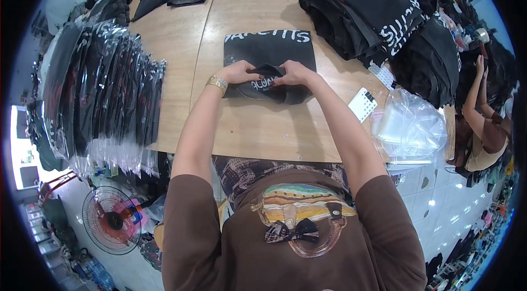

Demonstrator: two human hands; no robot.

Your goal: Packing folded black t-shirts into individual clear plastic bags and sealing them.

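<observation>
A folded black garment with white lettering lies on the wooden table in front of me. My left hand, with a gold-coloured band at its wrist, pinches the near part of the cloth. On the opposite side, my right hand grips the same part. Between them the fabric is lifted into a raised fold, with more pale print showing inside it. Some fingertips are tucked into the cloth and hidden.
Bagged black garments stand in a long row on the left. Stacks of black garments fill the far right. White tag cards and clear plastic bags lie nearer on the right. A fan stands below left; another person is at right.
</observation>
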